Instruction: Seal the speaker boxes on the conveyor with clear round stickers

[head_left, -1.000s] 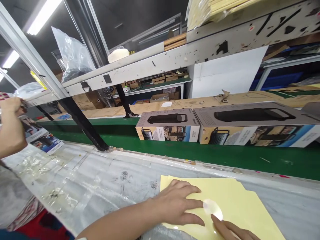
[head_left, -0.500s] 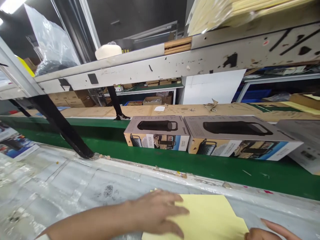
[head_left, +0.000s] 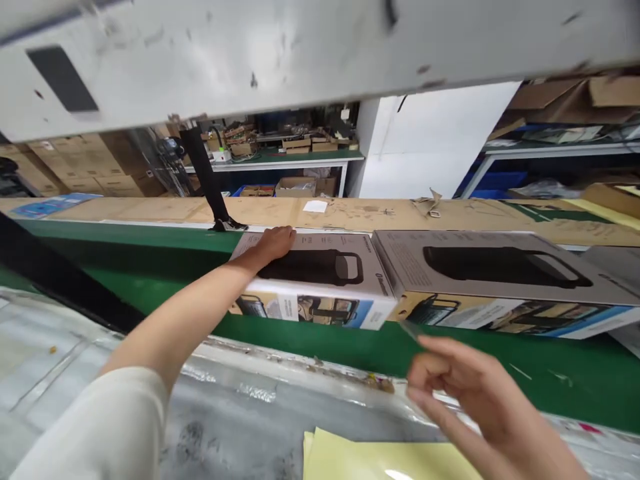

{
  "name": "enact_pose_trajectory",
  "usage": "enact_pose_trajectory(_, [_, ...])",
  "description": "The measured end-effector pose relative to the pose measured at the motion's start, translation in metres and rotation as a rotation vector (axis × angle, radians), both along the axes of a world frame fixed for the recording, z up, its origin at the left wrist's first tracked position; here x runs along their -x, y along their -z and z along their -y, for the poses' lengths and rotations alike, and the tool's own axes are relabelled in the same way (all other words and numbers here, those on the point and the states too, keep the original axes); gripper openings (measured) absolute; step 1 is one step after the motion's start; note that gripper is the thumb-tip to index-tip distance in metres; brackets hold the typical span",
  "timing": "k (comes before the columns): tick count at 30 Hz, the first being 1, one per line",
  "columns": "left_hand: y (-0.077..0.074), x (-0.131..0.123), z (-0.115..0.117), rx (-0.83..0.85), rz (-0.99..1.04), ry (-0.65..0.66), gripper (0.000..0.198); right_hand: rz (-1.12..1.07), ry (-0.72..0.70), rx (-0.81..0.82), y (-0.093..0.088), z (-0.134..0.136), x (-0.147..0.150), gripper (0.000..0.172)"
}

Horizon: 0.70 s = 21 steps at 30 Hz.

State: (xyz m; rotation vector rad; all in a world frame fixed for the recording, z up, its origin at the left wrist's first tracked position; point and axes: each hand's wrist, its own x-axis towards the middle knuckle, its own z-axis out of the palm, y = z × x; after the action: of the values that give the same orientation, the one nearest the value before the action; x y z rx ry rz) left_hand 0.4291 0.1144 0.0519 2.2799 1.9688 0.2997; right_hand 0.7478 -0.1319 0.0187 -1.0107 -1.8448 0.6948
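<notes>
A printed cardboard box (head_left: 320, 243) with a picture of a black speaker with a handle lies on the green conveyor belt (head_left: 310, 340). My left hand (head_left: 277, 243) reaches over its top, with the fingers bent over the far edge. The fingertips are hidden behind that edge. My right hand (head_left: 480, 393) is in front of the belt, thumb and index finger pinched on a small thin translucent piece (head_left: 411, 330), which looks like a clear sticker. That piece is close to the box's front right corner. Yellow sheets (head_left: 380, 460) lie below, on the plastic-covered bench.
A second box (head_left: 500, 260) of the same print stands close on the right, with another grey box (head_left: 617, 267) beyond it. A white shelf beam (head_left: 300, 60) crosses overhead. A black post (head_left: 65, 267) slants down at the left.
My left hand has left the yellow sheets and reached forward onto the left box. My right hand has risen toward the belt with the small piece. The view has moved closer to the boxes.
</notes>
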Motion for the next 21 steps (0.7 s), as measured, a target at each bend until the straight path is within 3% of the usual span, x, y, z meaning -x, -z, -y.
enact_pose_trajectory(5, [-0.004,0.037,0.035,-0.006,0.137,0.103,0.041,-0.133,-0.052,0.07,-0.029,-0.109,0.052,0.05])
enact_pose_trajectory(8, [-0.007,0.048,0.041,-0.004,0.253,0.163,0.042,-0.127,-0.112,0.096,-0.039,-0.172,0.097,0.059])
enact_pose_trajectory(11, [-0.003,0.048,0.041,0.066,0.17,0.149,0.039,-0.121,-0.18,0.114,-0.038,-0.217,0.131,0.062])
enact_pose_trajectory(15, [0.003,0.046,0.042,0.041,0.106,0.117,0.035,-0.068,-0.226,0.171,-0.028,-0.246,0.156,0.061])
enact_pose_trajectory(21, [0.003,0.051,0.042,0.005,0.154,0.11,0.035,0.063,-0.246,0.16,-0.018,-0.259,0.179,0.057])
